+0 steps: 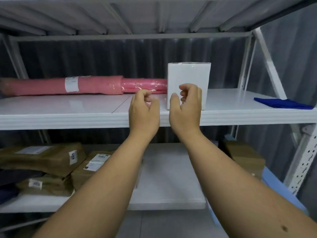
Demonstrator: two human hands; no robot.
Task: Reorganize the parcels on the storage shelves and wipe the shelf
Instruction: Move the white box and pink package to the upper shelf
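A white box [188, 76] stands upright on the white upper shelf [68, 109], near its front edge. Behind it and to the left lies a long pink wrapped roll [96, 85] with a white label. My right hand [185, 107] hovers just in front of the box's lower face, fingers curled and apart, holding nothing. My left hand [144, 110] is to the left of the box over the shelf's front edge, fingers loosely curled, empty. A blue cloth [283, 103] lies at the right end of the shelf.
On the lower shelf [164, 186], several brown paper parcels [42, 158] are stacked at the left, and another brown parcel [243, 155] sits at the right. A white upright post [305, 160] and diagonal brace frame the right side. Another shelf runs close overhead.
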